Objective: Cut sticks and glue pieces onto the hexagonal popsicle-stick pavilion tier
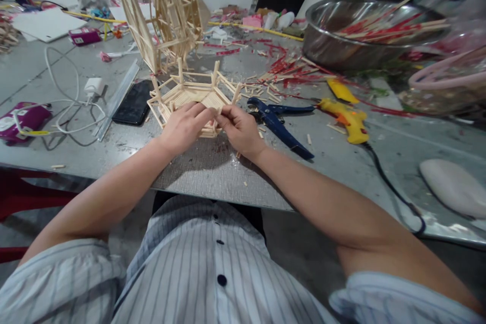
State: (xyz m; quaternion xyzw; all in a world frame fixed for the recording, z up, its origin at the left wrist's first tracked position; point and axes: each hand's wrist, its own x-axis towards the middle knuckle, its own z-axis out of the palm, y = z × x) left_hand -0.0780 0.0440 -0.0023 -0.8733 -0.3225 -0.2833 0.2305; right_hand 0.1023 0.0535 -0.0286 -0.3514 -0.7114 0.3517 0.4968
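A low, many-sided frame of pale wooden sticks rests on the grey table, with short posts standing up at its corners. My left hand lies over its near side, fingers bent and pressed together on the frame. Beside it my right hand is closed at the near right side, thumb and fingers pinched on the frame's edge. The fingertips of both hands nearly meet and cover that part of the frame. Whether a separate small stick is between them is too small to tell.
Behind stands a taller stick structure. Right of my hands lie blue cutters, a yellow glue gun with its cord and a metal basin of sticks. A phone and white cable lie left. A person is at the back right.
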